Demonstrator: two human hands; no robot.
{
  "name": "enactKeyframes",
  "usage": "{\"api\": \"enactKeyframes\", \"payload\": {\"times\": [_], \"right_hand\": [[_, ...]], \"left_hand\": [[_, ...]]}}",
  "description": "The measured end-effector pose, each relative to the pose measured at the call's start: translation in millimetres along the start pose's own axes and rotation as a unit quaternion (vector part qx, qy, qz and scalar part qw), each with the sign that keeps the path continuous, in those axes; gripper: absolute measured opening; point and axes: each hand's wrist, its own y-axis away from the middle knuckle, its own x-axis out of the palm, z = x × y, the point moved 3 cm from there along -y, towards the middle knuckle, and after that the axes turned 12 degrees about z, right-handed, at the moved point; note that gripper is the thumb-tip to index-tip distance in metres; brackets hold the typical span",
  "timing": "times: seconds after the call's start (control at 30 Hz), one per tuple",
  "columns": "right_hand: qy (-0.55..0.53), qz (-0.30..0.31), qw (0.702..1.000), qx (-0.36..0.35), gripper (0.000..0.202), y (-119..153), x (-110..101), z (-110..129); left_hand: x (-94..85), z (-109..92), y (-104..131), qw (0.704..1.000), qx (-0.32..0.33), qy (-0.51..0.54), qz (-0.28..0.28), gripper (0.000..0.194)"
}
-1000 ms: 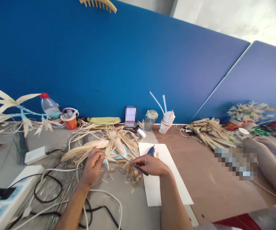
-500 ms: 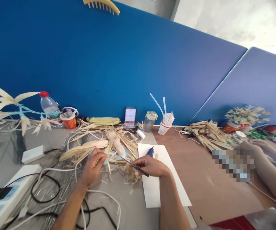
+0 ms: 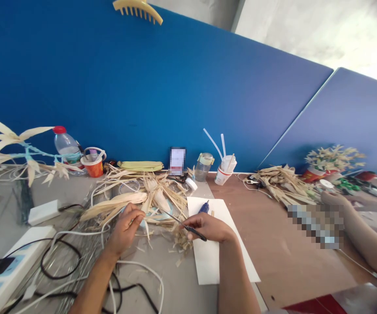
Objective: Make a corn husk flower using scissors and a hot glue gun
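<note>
Largest first: tall blue fabric-like partition [image 3: 175, 87] behind a grey tabletop [image 3: 185, 290]. On the tabletop, a loose heap of dry straw-coloured corn husks [image 3: 116, 206], just beyond the hands. Smooth white sheet of paper [image 3: 204, 264], under the right wrist.

Left hand [image 3: 127, 224]: thumb and forefinger pinched together, no gap, at the upper end of a narrow cream-coloured strip of husk [image 3: 147, 230], which hangs in front of the heap. Right hand [image 3: 208, 226]: fingers curled around a slender dark-handled metal tool [image 3: 196, 234], tip pointing toward the left fingers, apart from them. Scissors or tweezers; too small here to say which.

Step in hand, as judged: working a single strip, held by the left and addressed by the tool. Next move would call for a steady left pinch and a small, controlled approach of the tip.

Writing: none legible. Screen of the upright black phone [image 3: 177, 161] pixelated; print on the red-and-orange paper cup [image 3: 93, 170] and the teal bottle label [image 3: 73, 158] unreadable.
</note>
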Motion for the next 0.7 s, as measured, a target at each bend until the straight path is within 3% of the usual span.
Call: {"api": "enactKeyframes", "payload": {"times": [0.43,0.7], "right_hand": [[-0.018,0.03,0.999,-0.001,0.052,0.0,2.7,2.6],[-0.055,0.065,0.996,-0.003,0.061,4.0,-2.2,-3.7]], "left_hand": [[-0.5,1.7,0.3,1.0,-0.006,-0.009,-0.005,0.025],[-2.0,1.0,-1.6,0.997,-0.017,0.048,0.061,0.031]]}}
